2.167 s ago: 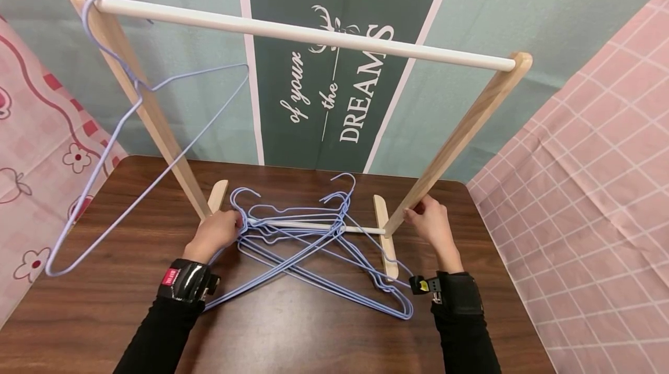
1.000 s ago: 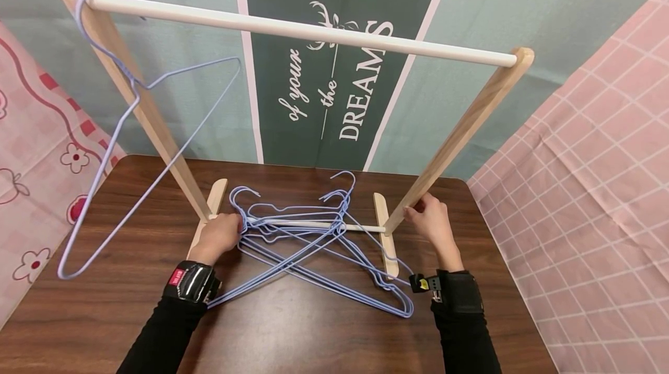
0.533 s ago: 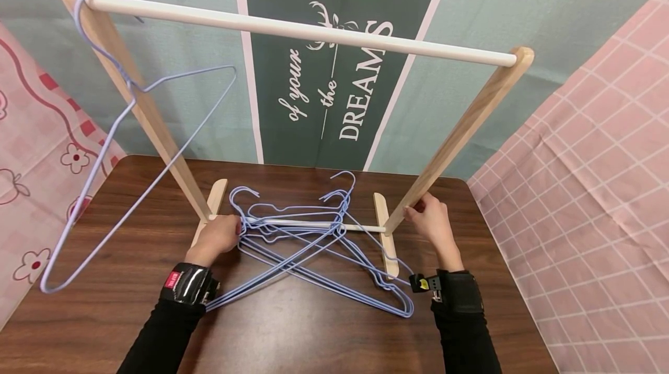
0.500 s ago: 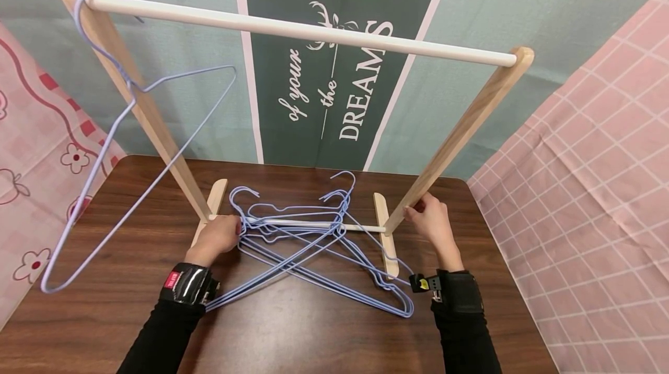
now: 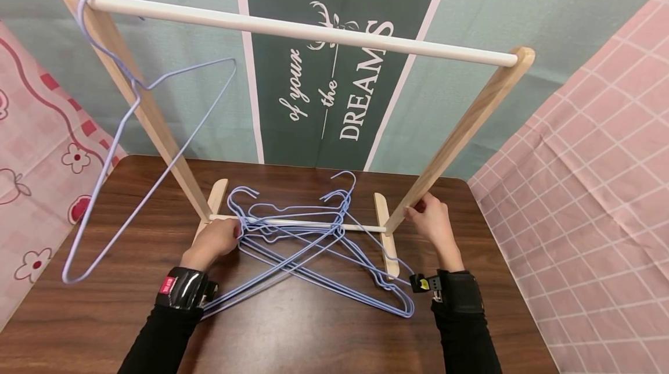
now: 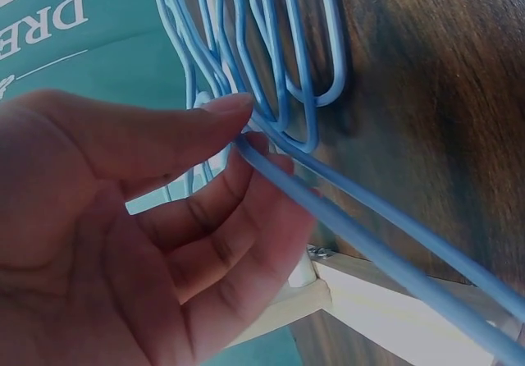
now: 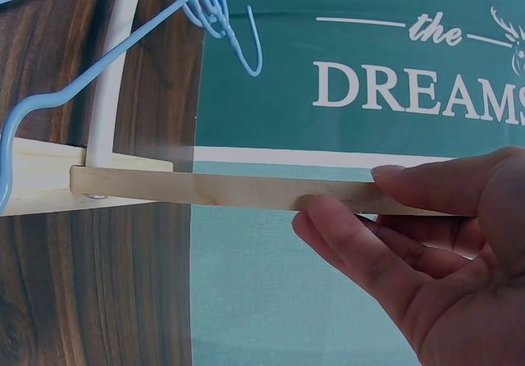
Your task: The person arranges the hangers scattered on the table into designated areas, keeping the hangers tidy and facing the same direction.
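A wooden clothes rack with a white top rail stands on a dark wooden table. One blue wire hanger hangs from the rail's left end. Several blue wire hangers lie tangled across the rack's lower rod. My left hand is at the left edge of this pile; in the left wrist view its thumb and fingers pinch a hanger wire. My right hand grips the rack's right leg, thumb above and fingers under the leg.
A green banner with white lettering hangs behind the table. Pink patterned cloths hang at the left and right. The rack's wooden feet rest mid-table. Bare tabletop lies near me.
The hanging hanger keeps swinging, its lower corner now a little further right. My left hand has drawn back slightly at the pile. The right hand has not moved.
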A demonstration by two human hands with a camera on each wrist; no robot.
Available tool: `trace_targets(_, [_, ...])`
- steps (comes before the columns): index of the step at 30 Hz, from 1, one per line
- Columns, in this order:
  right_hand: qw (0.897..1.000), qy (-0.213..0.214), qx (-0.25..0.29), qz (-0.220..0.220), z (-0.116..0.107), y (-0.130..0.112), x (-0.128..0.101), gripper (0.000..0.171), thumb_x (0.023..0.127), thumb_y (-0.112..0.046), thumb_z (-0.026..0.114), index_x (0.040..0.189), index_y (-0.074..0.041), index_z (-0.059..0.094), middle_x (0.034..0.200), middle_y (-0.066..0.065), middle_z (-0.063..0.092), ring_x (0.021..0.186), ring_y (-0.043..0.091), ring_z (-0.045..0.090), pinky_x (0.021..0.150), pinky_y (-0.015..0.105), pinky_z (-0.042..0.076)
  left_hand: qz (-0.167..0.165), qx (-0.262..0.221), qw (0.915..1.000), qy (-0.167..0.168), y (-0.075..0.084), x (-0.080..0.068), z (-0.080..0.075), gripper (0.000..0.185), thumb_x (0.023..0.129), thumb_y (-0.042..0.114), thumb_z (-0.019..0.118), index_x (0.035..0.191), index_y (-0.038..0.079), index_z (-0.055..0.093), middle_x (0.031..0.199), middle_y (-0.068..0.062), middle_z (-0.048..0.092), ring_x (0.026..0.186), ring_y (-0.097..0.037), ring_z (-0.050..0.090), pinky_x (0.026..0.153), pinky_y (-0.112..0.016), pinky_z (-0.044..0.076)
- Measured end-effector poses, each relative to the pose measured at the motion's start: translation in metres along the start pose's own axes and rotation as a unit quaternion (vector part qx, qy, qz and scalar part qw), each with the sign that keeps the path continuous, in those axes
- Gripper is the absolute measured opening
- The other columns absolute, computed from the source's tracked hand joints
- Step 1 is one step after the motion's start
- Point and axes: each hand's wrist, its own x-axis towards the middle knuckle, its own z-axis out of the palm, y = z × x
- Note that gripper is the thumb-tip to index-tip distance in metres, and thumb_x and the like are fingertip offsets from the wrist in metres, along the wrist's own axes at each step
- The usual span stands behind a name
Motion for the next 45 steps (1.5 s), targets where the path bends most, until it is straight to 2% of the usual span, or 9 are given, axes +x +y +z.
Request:
trace_targets(7, [1.000,0.003,0.001,-0.001,0.001,0.001,0.001,0.022,0.083,-0.003,0.061,0.100,0.010,0.055,0.083,0.024,0.062,0.071,0.032,0.062,0.056,0.035,0.048,0.006,-0.005,0.9999,0.009,0.001,-0.004,0.000,0.009,0.068,0.003,0.060,0.068,0.009,0.053,0.065,-0.003,0.052,0.060,-0.020,0.049,0.053,-0.034,0.039])
trace_targets(13, [1.000,0.004,-0.002,-0.004,0.001,0.001,0.000,0.021,0.083,-0.003,0.061,0.099,0.010,0.056,0.082,0.023,0.062,0.070,0.032,0.062,0.055,0.033,0.047,0.003,-0.003,1.0000,0.003,0.002,-0.006,-0.001,0.009,0.069,0.004,0.062,0.068,0.008,0.053,0.066,-0.003,0.053,0.060,-0.021,0.049,0.053,-0.034,0.039])
trace_targets(22, [1.000,0.004,-0.003,-0.005,0.001,0.001,0.001,0.023,0.083,-0.003,0.061,0.101,0.010,0.055,0.083,0.024,0.062,0.071,0.032,0.061,0.056,0.034,0.047,0.010,-0.010,0.9999,-0.001,0.007,-0.010,-0.011,0.014,0.070,0.005,0.064,0.067,0.010,0.052,0.064,-0.002,0.051,0.059,-0.020,0.048,0.052,-0.034,0.038])
trace_targets(26, [1.000,0.003,-0.003,-0.004,0.001,0.002,0.002,0.022,0.083,-0.003,0.061,0.101,0.010,0.055,0.083,0.024,0.062,0.072,0.032,0.061,0.056,0.035,0.047,0.025,-0.019,0.9995,0.010,0.008,-0.013,-0.016,0.018,0.070,0.004,0.065,0.064,0.012,0.049,0.061,0.000,0.049,0.057,-0.018,0.046,0.051,-0.033,0.037])
trace_targets(33, [1.000,0.003,-0.002,-0.006,0.001,0.001,0.002,0.021,0.083,-0.003,0.061,0.100,0.010,0.056,0.083,0.024,0.062,0.072,0.033,0.062,0.056,0.035,0.048,0.072,-0.021,0.9966,0.034,0.012,-0.018,-0.023,0.020,0.067,0.001,0.065,0.063,0.012,0.049,0.058,0.003,0.046,0.056,-0.015,0.044,0.052,-0.031,0.036])
trace_targets(37, [1.000,0.003,-0.001,-0.005,0.001,0.001,0.002,0.021,0.084,-0.003,0.060,0.100,0.009,0.056,0.083,0.023,0.062,0.072,0.033,0.062,0.056,0.034,0.047,0.086,-0.021,0.9954,0.037,0.014,-0.023,-0.028,0.019,0.068,-0.001,0.063,0.063,0.012,0.050,0.059,0.004,0.046,0.056,-0.014,0.043,0.052,-0.031,0.036])
trace_targets(45, [1.000,0.004,0.002,-0.011,0.002,0.001,0.001,0.021,0.084,-0.003,0.060,0.100,0.010,0.056,0.083,0.024,0.062,0.072,0.033,0.062,0.057,0.036,0.048,0.070,-0.027,0.9968,0.026,0.019,-0.031,-0.034,0.021,0.072,0.002,0.065,0.065,0.013,0.050,0.060,0.004,0.045,0.055,-0.014,0.042,0.049,-0.031,0.034])
